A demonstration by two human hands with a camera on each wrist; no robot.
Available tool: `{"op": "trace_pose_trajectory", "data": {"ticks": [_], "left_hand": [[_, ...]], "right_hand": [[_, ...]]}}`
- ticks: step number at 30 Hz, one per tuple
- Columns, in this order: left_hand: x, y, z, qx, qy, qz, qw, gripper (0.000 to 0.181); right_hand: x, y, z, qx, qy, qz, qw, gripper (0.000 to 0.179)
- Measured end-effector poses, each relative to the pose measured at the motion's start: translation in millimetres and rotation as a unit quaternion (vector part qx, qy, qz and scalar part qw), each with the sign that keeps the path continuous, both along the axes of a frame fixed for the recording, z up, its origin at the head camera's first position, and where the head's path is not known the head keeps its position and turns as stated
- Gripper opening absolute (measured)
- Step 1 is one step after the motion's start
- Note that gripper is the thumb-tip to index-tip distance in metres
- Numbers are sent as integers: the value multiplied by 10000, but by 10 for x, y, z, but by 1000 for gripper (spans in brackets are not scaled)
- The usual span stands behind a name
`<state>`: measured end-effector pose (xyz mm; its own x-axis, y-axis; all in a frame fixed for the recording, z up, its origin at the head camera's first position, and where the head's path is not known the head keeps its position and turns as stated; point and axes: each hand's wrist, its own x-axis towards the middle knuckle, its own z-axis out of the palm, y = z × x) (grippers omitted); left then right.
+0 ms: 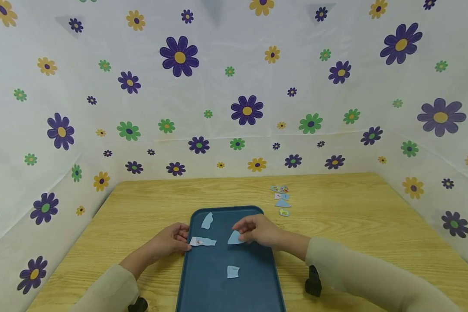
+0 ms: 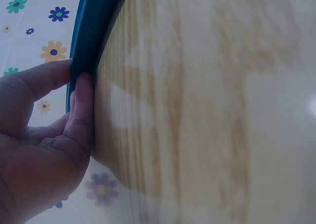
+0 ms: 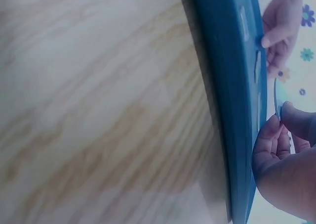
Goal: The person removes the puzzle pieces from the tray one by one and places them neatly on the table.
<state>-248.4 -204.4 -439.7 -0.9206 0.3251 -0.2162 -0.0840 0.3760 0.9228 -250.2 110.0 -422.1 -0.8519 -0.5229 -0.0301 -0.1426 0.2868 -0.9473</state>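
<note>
A dark blue tray (image 1: 218, 290) lies on the table. At its left rim is my left hand (image 1: 167, 240); in the left wrist view its thumb (image 2: 52, 78) and fingers grip the tray edge. My right hand (image 1: 259, 232) pinches a light blue puzzle piece (image 1: 235, 238) above the tray, between thumb and fingertips. The same piece (image 3: 279, 98) stands on edge in the right wrist view. On the tray lie a curved piece (image 1: 207, 220) near the back, a long printed piece (image 1: 203, 242) by my left thumb, and a small squarish piece (image 1: 232, 271) in the middle.
Behind the tray to the right, several more pieces (image 1: 282, 203) lie in a column on the wooden table (image 1: 140, 203). A flowered white cloth (image 1: 218, 86) rises round the back and sides. A black wrist device (image 1: 313, 281) sits below my right sleeve.
</note>
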Motion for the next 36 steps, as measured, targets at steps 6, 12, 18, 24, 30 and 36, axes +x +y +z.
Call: {"op": "trace_pose_trajectory", "data": {"ticks": [6, 12, 18, 24, 30, 36], "left_hand": [[-15, -9, 5, 33, 10, -52, 10000, 64], [-14, -5, -2, 18, 26, -42, 10000, 64], [10, 14, 12, -64, 72, -33, 9999, 64], [5, 22, 13, -37, 43, -42, 10000, 64], [-1, 13, 27, -79, 83, -75, 9999, 63], [-1, 11, 20, -115, 71, -43, 9999, 63]], "right_hand": [[2, 143, 76, -64, -195, -179, 9996, 26], [-11, 285, 114, -39, -225, -309, 9993, 28], [-24, 449, 157, -1, -368, -584, 9976, 30], [-49, 686, 193, -53, -523, -793, 9955, 33], [-110, 915, 175, -25, -509, -925, 9944, 36], [-182, 1088, 128, 154, -589, -950, 9936, 39]]}}
